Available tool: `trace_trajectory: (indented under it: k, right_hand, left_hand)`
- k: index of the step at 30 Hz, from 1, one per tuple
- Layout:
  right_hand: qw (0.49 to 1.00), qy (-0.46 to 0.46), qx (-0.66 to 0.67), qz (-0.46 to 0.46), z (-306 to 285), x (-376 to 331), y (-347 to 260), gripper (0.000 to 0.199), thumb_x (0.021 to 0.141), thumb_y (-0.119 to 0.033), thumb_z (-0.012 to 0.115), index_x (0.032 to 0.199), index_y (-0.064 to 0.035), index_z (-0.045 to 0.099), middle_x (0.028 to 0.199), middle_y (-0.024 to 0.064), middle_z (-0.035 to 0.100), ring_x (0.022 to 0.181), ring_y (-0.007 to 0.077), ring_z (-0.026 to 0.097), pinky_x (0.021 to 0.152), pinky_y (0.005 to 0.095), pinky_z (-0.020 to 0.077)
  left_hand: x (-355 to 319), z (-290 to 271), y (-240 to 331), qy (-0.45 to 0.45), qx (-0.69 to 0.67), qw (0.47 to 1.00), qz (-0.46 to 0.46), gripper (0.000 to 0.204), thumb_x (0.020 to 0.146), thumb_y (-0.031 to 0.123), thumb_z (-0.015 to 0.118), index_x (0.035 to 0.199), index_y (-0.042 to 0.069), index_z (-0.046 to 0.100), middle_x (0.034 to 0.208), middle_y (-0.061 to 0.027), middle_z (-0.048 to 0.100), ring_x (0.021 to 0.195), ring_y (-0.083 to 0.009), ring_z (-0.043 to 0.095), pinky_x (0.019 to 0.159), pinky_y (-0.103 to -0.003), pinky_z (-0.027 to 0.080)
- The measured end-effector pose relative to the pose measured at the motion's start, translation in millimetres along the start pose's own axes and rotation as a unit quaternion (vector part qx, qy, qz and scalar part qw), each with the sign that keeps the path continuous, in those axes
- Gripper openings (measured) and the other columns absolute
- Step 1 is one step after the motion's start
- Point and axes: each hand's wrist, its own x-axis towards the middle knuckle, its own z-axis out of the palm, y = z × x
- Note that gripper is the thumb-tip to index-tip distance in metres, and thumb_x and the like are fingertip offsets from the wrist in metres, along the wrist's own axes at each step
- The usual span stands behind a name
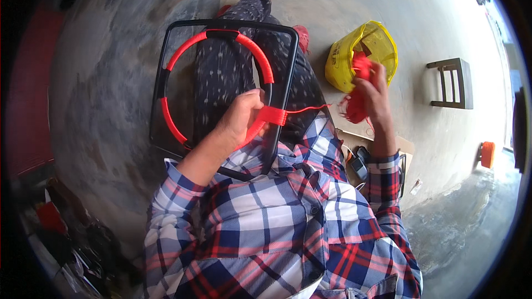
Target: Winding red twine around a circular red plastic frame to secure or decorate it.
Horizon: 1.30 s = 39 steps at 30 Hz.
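Grey concrete floor (111, 77) is seen under a seated person. A black square frame (166, 50) with a red-wrapped ring (260, 55) is rested on the lap. The frame's right edge is gripped shut by the left hand (241, 119) at the red cord wrapping (272, 115). Right of the frame, the right hand (377, 97) is closed on a red cord bundle (357, 105), probably loose loops, beside a yellow bag (343, 61). A small stool (454, 83) is seen farther right.

One frame (160, 83), one bag (343, 58), one stool (451, 83).
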Motion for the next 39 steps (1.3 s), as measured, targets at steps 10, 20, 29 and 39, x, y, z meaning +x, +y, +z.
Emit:
trace_trajectory:
  k: [10, 20, 29, 39]
  right_hand:
    - [0.857, -0.164, -0.267, -0.410, 110.8, 1.0, -101.2, 0.046, 0.067, -0.020, 0.075, 0.110, -0.0135, 0.061, 0.111, 0.0063, 0.060, 0.101, 0.0268, 0.058, 0.082, 0.0393, 0.0491]
    - [0.924, -0.224, -0.244, -0.193, 94.3, -31.8, -56.7, 0.041, 0.066, -0.029, 0.077, 0.098, -0.0070, 0.065, 0.093, 0.0116, 0.060, 0.087, 0.0321, 0.060, 0.074, 0.0407, 0.0504]
    - [0.985, -0.171, 0.017, -0.031, 68.9, -30.4, -39.0, 0.033, 0.073, -0.016, 0.065, 0.102, 0.0001, 0.061, 0.091, 0.0105, 0.062, 0.085, 0.0243, 0.062, 0.073, 0.0344, 0.0494]
    - [0.752, -0.230, 0.613, -0.079, -104.3, -35.4, 5.8, 0.047, 0.080, -0.042, 0.062, 0.104, -0.0019, 0.055, 0.095, 0.0106, 0.056, 0.085, 0.0242, 0.053, 0.072, 0.0387, 0.0456]
  left_hand:
    - [-1.4, 0.9, -9.0, 0.094, 0.019, 0.966, 0.241, 0.048, 0.076, -0.003, 0.045, 0.123, 0.003, 0.044, 0.110, -0.0108, 0.055, 0.096, -0.0189, 0.058, 0.084, -0.032, 0.051]
    - [-1.3, 5.7, -0.5, 0.024, -0.048, 0.997, 0.061, 0.049, 0.075, -0.010, 0.044, 0.123, -0.002, 0.050, 0.112, -0.0120, 0.062, 0.094, -0.0212, 0.066, 0.083, -0.035, 0.056]
    - [5.6, -15.6, -9.0, -0.038, -0.129, 0.991, 0.001, 0.022, 0.079, 0.004, 0.050, 0.098, -0.001, 0.059, 0.087, -0.0113, 0.066, 0.077, -0.0208, 0.065, 0.072, -0.035, 0.054]
    - [-6.9, 10.0, 4.6, -0.017, -0.104, 0.992, 0.062, 0.032, 0.083, 0.012, 0.049, 0.114, 0.006, 0.053, 0.090, -0.0073, 0.066, 0.074, -0.0169, 0.066, 0.053, -0.027, 0.049]
